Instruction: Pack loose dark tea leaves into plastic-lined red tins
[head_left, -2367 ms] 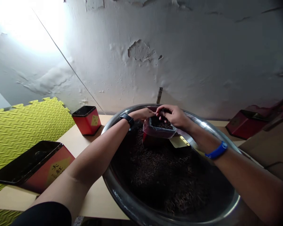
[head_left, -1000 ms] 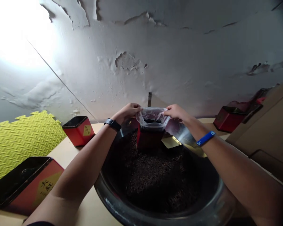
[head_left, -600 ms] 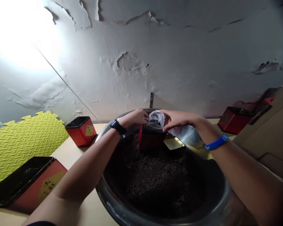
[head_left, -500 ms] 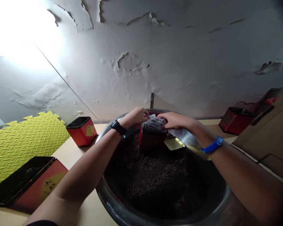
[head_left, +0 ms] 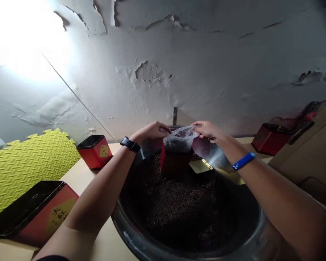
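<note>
A clear plastic bag (head_left: 180, 142) lines a red square tin (head_left: 175, 163), its mouth pulled up above the tin's rim. My left hand (head_left: 153, 131) pinches the bag's left edge, and my right hand (head_left: 206, 129) pinches its right edge. The tin stands among dark, loose tea leaves (head_left: 179, 204) inside a large round metal basin (head_left: 130, 237). Right of the tin, a flat gold-coloured piece (head_left: 200, 166), perhaps a scoop or a card, lies on the leaves. What is inside the bag I cannot make out.
Two red tins with yellow labels stand at left, a small one (head_left: 95, 152) and a larger-looking one (head_left: 40, 210) nearer me. Another red tin (head_left: 271, 139) is at right beside a cardboard box (head_left: 312, 156). Behind the basin rises a peeling wall (head_left: 220, 72); yellow foam matting (head_left: 29, 156) lies left.
The bag was bunched low in the tin's opening; now its mouth is spread wider and higher. My right hand has moved up and right, my left slightly left.
</note>
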### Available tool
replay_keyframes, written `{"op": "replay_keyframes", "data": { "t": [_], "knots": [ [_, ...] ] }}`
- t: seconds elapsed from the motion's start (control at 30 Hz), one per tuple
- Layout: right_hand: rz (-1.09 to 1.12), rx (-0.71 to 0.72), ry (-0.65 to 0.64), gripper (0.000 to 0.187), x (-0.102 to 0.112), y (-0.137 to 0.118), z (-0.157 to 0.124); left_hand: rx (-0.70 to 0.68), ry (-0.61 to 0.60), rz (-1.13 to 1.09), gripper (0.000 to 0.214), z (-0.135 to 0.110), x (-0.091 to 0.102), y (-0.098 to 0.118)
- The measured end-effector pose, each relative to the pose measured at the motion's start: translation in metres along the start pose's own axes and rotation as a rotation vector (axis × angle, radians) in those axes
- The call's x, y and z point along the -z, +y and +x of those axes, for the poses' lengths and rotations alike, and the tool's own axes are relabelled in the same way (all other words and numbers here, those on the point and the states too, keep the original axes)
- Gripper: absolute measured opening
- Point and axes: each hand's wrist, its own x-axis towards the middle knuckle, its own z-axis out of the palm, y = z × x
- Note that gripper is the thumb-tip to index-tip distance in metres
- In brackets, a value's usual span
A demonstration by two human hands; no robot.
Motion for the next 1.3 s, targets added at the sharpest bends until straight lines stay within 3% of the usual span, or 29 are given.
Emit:
{"op": "replay_keyframes", "data": {
  "t": [0.17,0.27,0.37,0.43,0.53,0.63,0.77,0.9,0.97,1.03,1.1,1.2,1.3],
  "knots": [
    [-0.256,0.244,-0.299,0.042,0.012,-0.016,-0.015,0.012,0.282,0.083,0.023,0.007,-0.004,-0.002],
    [-0.482,0.409,-0.276,0.025,-0.002,-0.023,-0.021,-0.001,0.435,0.065,0.022,0.017,-0.022,-0.002],
    [-0.44,0.507,-0.26,0.012,-0.024,-0.022,-0.023,-0.044,0.442,-0.043,0.024,0.025,-0.043,0.001],
    [-0.271,0.474,-0.299,0.014,-0.034,-0.018,-0.023,-0.078,0.331,-0.146,0.027,0.027,-0.05,0.002],
    [0.013,0.297,-0.357,0.018,-0.038,-0.012,-0.022,-0.126,0.039,-0.347,0.035,0.022,-0.047,0.006],
    [0.235,0.141,-0.386,0.026,-0.034,-0.013,-0.022,-0.152,-0.147,-0.376,0.036,0.016,-0.042,0.011],
    [0.256,0.127,-0.394,0.031,-0.026,-0.02,-0.022,-0.09,-0.041,-0.238,0.021,0.018,-0.048,0.011],
    [-0.113,0.179,-0.136,0.028,-0.017,-0.021,-0.019,-0.136,-0.001,-0.314,0.04,0.02,-0.053,0.005],
    [-0.211,0.184,-0.223,0.028,-0.017,-0.018,-0.018,-0.167,-0.027,-0.299,0.047,0.018,-0.051,0.004],
    [-0.166,0.181,-0.407,0.021,-0.02,-0.013,-0.019,-0.207,-0.039,-0.256,0.048,0.015,-0.048,0.005],
    [-0.068,0.171,-0.493,0.014,-0.027,-0.01,-0.021,-0.265,0.008,-0.214,0.047,0.013,-0.046,0.008],
    [-0.01,0.113,-0.465,0.008,-0.037,-0.007,-0.022,-0.303,0.173,-0.102,0.036,0.014,-0.047,0.009],
    [-0.003,0.025,-0.375,0.004,-0.046,-0.007,-0.021,-0.161,0.316,0.077,0.028,0.018,-0.051,0.005]
  ]
}}
